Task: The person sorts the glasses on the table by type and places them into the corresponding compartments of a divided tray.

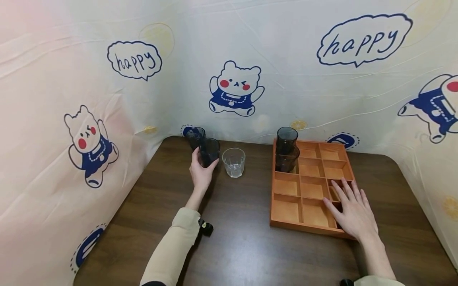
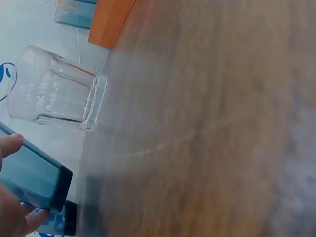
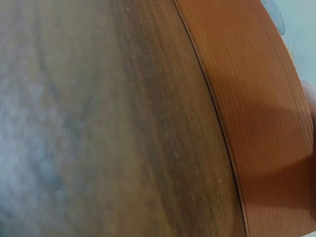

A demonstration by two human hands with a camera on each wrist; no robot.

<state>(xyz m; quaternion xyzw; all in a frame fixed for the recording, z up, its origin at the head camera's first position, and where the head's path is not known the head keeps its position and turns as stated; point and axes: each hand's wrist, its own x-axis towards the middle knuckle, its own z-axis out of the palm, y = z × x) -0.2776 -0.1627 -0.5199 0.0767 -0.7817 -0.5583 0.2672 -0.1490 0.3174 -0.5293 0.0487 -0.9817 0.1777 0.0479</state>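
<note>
My left hand point(image 1: 201, 172) grips a dark tinted glass point(image 1: 210, 150) at the back left of the table, thumb on one side and fingers on the other. The glass is tilted in the left wrist view. Just behind it stands a second dark glass point(image 1: 194, 134), partly covered by the held one. A clear faceted glass point(image 1: 234, 163) is upright to the right. On the right, my right hand point(image 1: 356, 216) rests with spread fingers over the front right compartments of an orange-brown wooden divided tray point(image 1: 307, 228). The right wrist view shows mostly the tray's outer wall point(image 3: 256, 108).
Two more dark glasses, a rear one point(image 1: 287, 136) and a front one point(image 1: 286, 161), stand in the tray's back left compartments. A printed cloth point(image 1: 279, 95) hangs behind and beside the brown wooden table point(image 1: 243, 246).
</note>
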